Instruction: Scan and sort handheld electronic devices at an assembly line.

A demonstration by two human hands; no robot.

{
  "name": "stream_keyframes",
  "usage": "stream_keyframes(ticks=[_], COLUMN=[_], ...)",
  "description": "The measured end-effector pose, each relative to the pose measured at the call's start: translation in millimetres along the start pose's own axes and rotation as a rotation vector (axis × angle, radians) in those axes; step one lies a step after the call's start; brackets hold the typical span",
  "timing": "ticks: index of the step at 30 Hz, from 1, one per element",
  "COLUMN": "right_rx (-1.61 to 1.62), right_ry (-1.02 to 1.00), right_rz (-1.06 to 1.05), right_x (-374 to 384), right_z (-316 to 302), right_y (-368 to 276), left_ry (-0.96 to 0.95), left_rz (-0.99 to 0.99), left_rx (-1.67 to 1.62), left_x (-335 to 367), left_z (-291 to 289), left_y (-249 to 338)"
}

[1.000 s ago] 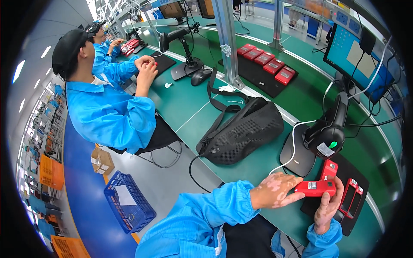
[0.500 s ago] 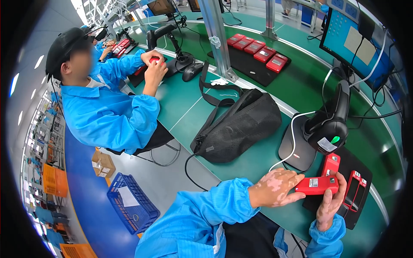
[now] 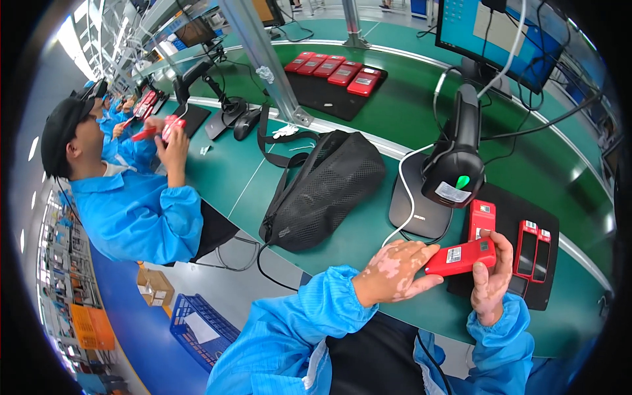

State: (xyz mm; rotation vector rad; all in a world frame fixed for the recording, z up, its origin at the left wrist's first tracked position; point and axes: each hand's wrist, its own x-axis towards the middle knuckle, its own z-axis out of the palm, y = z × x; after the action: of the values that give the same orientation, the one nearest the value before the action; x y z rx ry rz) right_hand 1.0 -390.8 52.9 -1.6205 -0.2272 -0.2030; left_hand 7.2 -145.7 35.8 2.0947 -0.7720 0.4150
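I hold a red handheld device with a white label and a small dark square, at the front right above the bench. My left hand pinches its left end between thumb and fingers. Around its right end is my right hand, fingers behind and thumb in front. Just beyond lies a second red device on a black mat. To the right on that mat are red-framed pieces with dark faces. A black barcode scanner stands over the mat's left side.
Left of the scanner stand lies a black mesh bag. Several red devices rest on another mat past a metal post. A monitor stands behind. A co-worker in blue handles red parts at left. A blue crate is on the floor.
The whole view has shifted, so the bench items appear further left. The device in my hands is tilted slightly, its right end higher. The co-worker's hands are now apart, with a red part in each.
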Motion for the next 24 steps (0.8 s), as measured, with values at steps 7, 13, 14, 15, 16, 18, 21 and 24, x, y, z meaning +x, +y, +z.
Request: stream_keyframes(ticks=[7, 13, 14, 15, 16, 18, 21, 24], right_rx=[0.142, 0.068, 0.079, 0.053, 0.029, 0.023, 0.013, 0.073], right_ry=[-0.024, 0.070, 0.065, 0.069, 0.070, 0.077, 0.104, 0.118], right_rz=[-0.085, -0.021, 0.009, 0.009, 0.009, 0.023, -0.009, 0.003], right_x=[10, 12, 10, 10, 11, 10, 10, 11], right_z=[9, 5, 4, 5, 5, 4, 5, 4], right_y=[5, 1, -1, -3, -5, -4, -2, -5], left_ry=[-0.104, -0.045, -0.070, -0.091, -0.089, -0.076, -0.067, -0.053], left_rz=[-0.052, 0.048, 0.037, 0.021, 0.027, 0.041, 0.032, 0.020], left_rx=[0.115, 0.052, 0.053, 0.060, 0.075, 0.096, 0.113, 0.152], left_x=[7, 8, 7, 6, 7, 6, 7, 7], left_z=[-7, 5, 6, 6, 5, 6, 6, 7], left_y=[8, -5, -7, -7, -5, -6, -5, -2])
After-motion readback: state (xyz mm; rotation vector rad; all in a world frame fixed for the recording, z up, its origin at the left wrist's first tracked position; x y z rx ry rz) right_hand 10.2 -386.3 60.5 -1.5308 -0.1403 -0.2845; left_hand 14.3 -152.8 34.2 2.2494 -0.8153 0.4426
